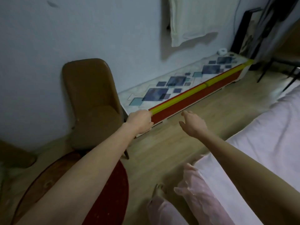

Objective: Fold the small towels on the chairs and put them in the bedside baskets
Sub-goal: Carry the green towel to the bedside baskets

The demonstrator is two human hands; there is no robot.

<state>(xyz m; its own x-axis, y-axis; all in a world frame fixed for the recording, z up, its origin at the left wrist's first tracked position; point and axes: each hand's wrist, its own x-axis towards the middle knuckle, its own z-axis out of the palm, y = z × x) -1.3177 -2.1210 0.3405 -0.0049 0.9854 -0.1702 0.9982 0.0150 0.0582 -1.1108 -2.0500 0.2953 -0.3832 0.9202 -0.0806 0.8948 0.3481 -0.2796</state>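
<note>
Fingers of left hand (140,121) curled, right hand (193,123) spread, near bare brown chair (92,101).

My left hand (140,121) has its fingers curled out of my sight, so I cannot tell whether they hold anything. A second chair (15,154) is cut off by the left edge; only a blurred corner shows. The red rug (107,200) runs under my left forearm and off the bottom edge. The white cloth (193,18) on the wall is cropped at the top.
</note>
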